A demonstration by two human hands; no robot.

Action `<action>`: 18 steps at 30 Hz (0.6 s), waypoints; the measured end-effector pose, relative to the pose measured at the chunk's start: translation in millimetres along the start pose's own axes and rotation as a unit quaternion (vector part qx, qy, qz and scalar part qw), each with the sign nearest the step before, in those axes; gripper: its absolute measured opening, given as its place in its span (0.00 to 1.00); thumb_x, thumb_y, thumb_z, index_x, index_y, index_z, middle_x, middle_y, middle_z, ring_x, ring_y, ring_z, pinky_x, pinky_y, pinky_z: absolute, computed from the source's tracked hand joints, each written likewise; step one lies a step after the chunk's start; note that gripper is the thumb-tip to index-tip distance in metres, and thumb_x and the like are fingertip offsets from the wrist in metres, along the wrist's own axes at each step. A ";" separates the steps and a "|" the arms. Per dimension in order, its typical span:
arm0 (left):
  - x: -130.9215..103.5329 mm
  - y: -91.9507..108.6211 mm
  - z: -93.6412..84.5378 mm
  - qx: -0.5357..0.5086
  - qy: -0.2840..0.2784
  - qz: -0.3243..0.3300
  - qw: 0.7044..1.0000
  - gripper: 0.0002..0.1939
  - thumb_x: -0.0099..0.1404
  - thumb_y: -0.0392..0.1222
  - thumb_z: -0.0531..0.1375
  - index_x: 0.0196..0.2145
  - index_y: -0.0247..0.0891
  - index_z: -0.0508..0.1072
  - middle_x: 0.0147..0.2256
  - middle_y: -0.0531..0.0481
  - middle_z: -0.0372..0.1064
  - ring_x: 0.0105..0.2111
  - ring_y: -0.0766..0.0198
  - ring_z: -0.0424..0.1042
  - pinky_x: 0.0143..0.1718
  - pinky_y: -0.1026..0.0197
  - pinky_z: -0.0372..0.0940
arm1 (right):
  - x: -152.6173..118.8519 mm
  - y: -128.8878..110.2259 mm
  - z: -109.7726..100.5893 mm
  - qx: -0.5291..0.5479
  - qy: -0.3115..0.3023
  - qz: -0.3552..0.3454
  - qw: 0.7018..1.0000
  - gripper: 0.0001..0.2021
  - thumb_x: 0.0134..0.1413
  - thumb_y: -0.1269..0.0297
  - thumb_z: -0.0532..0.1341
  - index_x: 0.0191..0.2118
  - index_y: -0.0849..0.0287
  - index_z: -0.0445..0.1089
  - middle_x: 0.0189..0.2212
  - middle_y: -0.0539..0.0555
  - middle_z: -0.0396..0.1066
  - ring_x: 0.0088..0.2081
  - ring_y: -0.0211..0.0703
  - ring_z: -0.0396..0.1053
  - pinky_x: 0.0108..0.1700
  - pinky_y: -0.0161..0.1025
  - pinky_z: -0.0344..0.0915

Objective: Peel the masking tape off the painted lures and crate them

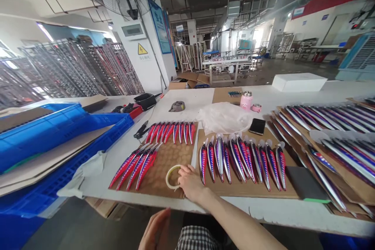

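And the right hand (190,183) pinches the tape (168,179), a smooth pale ring over the cardboard (168,154), round hole facing us; four glossy, tapering lures (145,170) slant away rightward. Left hand (155,229) hangs loose below the table (123,140) edge.

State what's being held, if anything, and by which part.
A roll of masking tape, held by the right side of its ring in the right grip. Nothing shows in the left grip, partly cut off by the picture's edge.

The right fingers (183,171) hold a tape roll (168,180) over cardboard (172,153).
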State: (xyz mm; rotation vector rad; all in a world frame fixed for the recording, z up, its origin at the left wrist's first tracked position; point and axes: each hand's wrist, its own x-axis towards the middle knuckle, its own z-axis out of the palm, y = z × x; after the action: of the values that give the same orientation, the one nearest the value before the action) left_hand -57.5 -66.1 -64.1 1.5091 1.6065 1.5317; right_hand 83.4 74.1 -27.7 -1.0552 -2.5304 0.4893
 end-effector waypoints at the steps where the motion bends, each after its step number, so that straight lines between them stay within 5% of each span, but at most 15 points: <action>1: 3.8 3.6 0.8 0.004 0.010 0.003 1.000 0.17 0.63 0.56 0.56 0.43 0.44 0.73 0.41 0.48 0.70 0.39 0.58 0.72 0.42 0.57 0.70 | -2.8 -2.4 0.2 0.007 -0.001 0.005 1.000 0.07 0.55 0.73 0.59 0.29 0.63 0.73 0.37 0.58 0.73 0.53 0.50 0.62 0.58 0.46 0.51; 6: 26.1 17.1 8.3 0.053 0.003 0.033 0.998 0.22 0.63 0.51 0.58 0.55 0.47 0.65 0.49 0.47 0.64 0.44 0.57 0.71 0.44 0.55 0.70 | -48.9 -30.8 -8.5 0.099 0.033 0.105 0.989 0.06 0.58 0.68 0.58 0.36 0.57 0.73 0.31 0.50 0.74 0.34 0.39 0.70 0.36 0.33 0.62; 12: 44.4 35.7 25.3 0.069 -0.093 0.109 0.987 0.06 0.63 0.44 0.59 0.37 0.43 0.74 0.42 0.48 0.70 0.41 0.59 0.72 0.41 0.59 0.70 | -93.4 -49.8 -25.3 0.385 0.123 0.229 0.886 0.07 0.49 0.75 0.56 0.28 0.58 0.69 0.21 0.46 0.68 0.25 0.37 0.67 0.26 0.29 0.57; 14: 43.2 44.9 32.4 0.056 -0.105 0.122 0.985 0.05 0.63 0.43 0.59 0.33 0.43 0.74 0.37 0.50 0.71 0.38 0.61 0.73 0.39 0.62 0.70 | -102.4 -45.2 -26.2 0.374 0.142 0.217 0.891 0.08 0.47 0.76 0.57 0.30 0.57 0.70 0.21 0.46 0.67 0.25 0.38 0.67 0.27 0.29 0.58; 18: 31.0 57.0 46.2 0.021 -0.112 0.150 0.982 0.08 0.64 0.43 0.58 0.28 0.42 0.72 0.30 0.51 0.71 0.31 0.63 0.72 0.34 0.64 0.68 | -115.0 -25.2 -20.8 0.234 0.154 0.159 0.947 0.13 0.49 0.73 0.58 0.40 0.52 0.71 0.30 0.49 0.74 0.32 0.43 0.72 0.33 0.33 0.63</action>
State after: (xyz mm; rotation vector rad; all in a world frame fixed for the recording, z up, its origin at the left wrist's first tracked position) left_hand -4.3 -32.4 -15.3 1.9429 1.3356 1.4206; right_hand 153.1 -22.7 -20.0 -1.2361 -1.8495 0.8830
